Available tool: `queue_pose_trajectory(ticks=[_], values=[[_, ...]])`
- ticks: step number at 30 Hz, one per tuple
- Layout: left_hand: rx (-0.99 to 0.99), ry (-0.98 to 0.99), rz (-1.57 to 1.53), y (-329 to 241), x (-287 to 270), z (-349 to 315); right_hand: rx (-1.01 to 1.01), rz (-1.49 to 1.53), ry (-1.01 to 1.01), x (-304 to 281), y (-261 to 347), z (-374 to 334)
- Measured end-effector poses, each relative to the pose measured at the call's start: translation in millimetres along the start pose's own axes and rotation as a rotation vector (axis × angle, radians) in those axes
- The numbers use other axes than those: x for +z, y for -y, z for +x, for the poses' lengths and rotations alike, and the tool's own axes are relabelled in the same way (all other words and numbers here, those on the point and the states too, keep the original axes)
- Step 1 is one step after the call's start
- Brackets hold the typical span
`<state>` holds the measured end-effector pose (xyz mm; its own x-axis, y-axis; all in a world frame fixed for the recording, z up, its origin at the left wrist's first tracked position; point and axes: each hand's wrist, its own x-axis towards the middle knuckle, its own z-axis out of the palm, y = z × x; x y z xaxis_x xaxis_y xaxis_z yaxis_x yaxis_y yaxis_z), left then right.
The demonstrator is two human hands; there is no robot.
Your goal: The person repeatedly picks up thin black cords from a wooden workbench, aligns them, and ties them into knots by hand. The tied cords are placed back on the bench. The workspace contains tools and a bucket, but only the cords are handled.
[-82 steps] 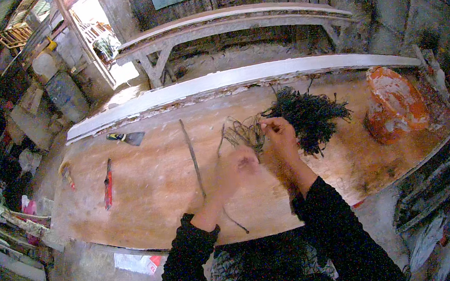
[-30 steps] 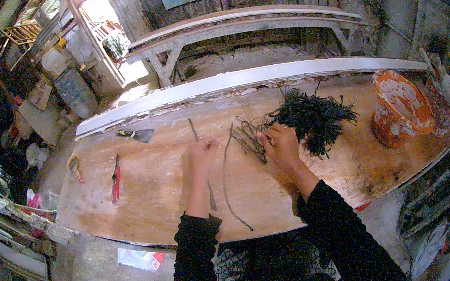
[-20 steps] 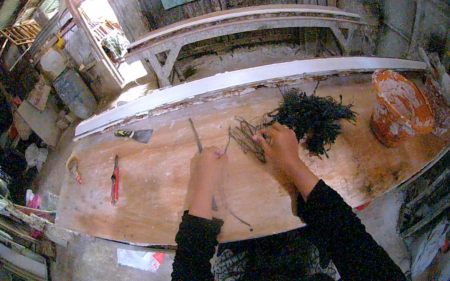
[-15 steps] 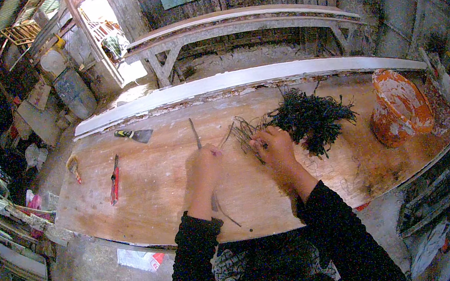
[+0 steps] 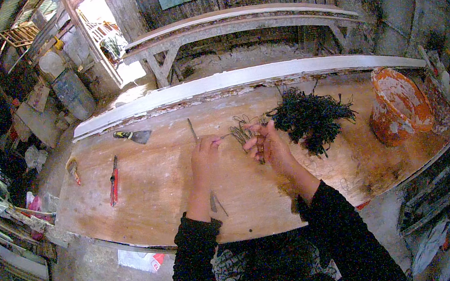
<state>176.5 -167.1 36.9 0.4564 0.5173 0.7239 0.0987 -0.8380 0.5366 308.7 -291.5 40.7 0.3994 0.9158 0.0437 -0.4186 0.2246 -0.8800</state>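
Over the middle of the workbench, my left hand (image 5: 204,156) is closed, its fingertips pinching the end of a thin strand that reaches toward my right hand. A narrow dark strip (image 5: 191,129) shows above and below the left hand; whether it is gripped or lies underneath, I cannot tell. My right hand (image 5: 273,148) is curled around a small bunch of thin brownish strands (image 5: 240,134), loops sticking out past the fingers. Right beside it lies a tangled heap of dark green-black strands (image 5: 311,117).
On the plywood tabletop (image 5: 148,209) lie a putty knife (image 5: 135,136), a red-handled cutter (image 5: 114,182) and a brush (image 5: 73,170) to the left. An orange plaster-smeared bucket (image 5: 398,107) is tipped at the right. A long white board (image 5: 245,77) runs along the far edge.
The right hand's fingers have opened out somewhat around the strands and shifted slightly. The left hand has turned, its fingertips now pointing right. The loose strand end below the left hand has drawn upward.
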Motion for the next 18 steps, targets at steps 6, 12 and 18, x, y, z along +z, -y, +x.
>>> queue_pose_trajectory(ticks=[6,12,18], values=[[0.046,0.093,-0.035,-17.4,-3.3,1.5,0.110,0.103,-0.040,-13.3,15.1,0.3],[-0.064,0.121,-0.059,-14.3,-3.2,0.0,0.050,-0.013,-0.060,-21.4,21.2,0.8],[-0.029,-0.036,-0.003,-9.3,-4.8,4.7,0.165,-0.365,0.202,-39.8,25.7,-1.3]])
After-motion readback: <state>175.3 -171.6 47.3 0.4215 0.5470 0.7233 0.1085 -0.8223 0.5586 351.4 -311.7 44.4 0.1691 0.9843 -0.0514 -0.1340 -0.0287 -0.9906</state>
